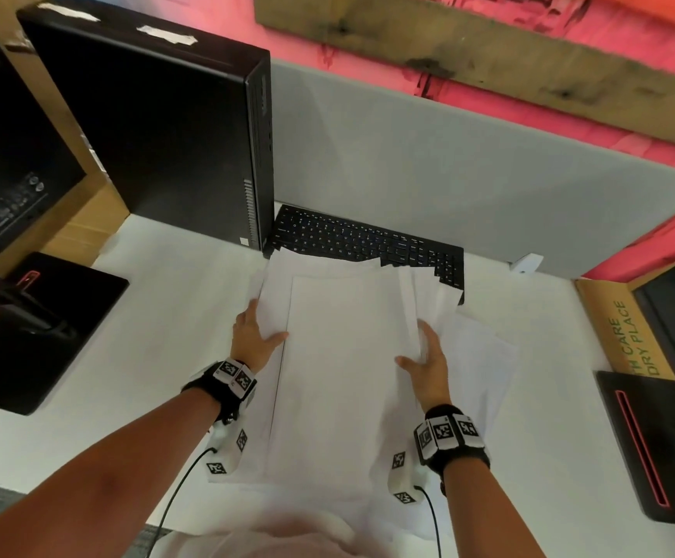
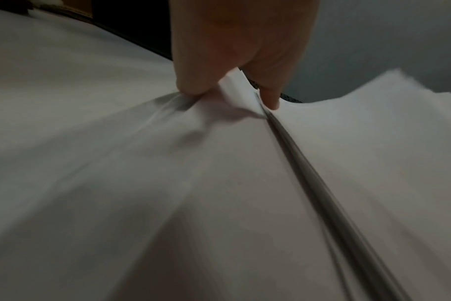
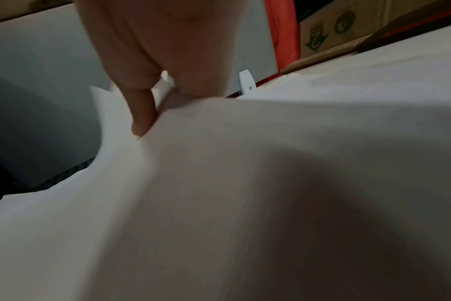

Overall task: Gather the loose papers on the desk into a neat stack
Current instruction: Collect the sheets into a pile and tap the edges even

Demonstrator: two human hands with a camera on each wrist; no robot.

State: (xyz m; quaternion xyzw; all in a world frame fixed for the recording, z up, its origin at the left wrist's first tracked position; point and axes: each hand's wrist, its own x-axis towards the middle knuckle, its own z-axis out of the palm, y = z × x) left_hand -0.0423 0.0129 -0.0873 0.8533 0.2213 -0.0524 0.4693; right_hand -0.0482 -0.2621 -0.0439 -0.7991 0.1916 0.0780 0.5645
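While squaring edges, left hand (image 1: 256, 331) and right hand (image 1: 428, 358) each pinch opposite sides of the papers (image 1: 339, 356) on the table (image 1: 146, 316).

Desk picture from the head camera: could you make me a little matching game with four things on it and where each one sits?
Things:
1. papers
2. keyboard
3. computer tower
4. cardboard box

Places:
A. standing upright at the back left of the desk
B. at the right edge of the desk, with green print on it
C. spread between the left hand and right hand
D. against the grey divider, its near edge covered by sheets

Pairs: 1-C, 2-D, 3-A, 4-B
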